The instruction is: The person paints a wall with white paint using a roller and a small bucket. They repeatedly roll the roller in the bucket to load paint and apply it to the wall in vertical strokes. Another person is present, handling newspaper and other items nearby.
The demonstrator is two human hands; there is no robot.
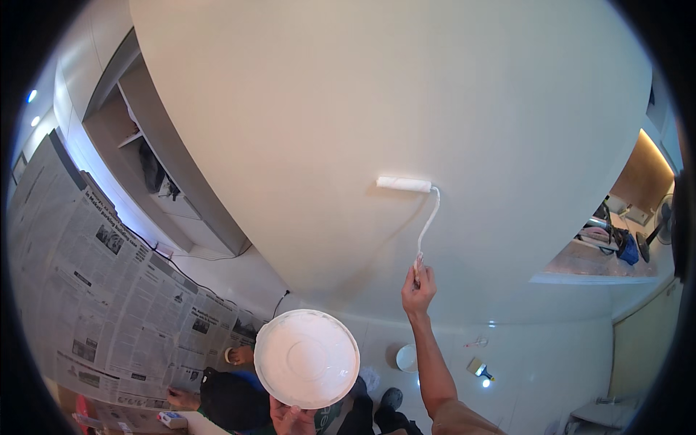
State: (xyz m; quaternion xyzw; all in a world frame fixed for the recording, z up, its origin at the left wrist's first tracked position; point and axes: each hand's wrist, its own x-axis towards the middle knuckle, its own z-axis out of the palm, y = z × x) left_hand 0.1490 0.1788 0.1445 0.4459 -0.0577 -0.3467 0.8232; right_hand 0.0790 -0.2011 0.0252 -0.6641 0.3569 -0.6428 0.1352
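Observation:
My right hand grips the handle of a paint roller. Its white sleeve lies level against a pale wall, and its wire frame is coated with white paint. Low in the view, my left hand holds a round white plastic lid by its near rim. White paint covers the inside of the lid. Part of my left hand is hidden beneath the lid.
A co-worker in a dark cap is close on my left, one hand with a tape roll at newspaper sheets. On the tiled floor are a white tub and a paintbrush. Shelving stands left; a fan right.

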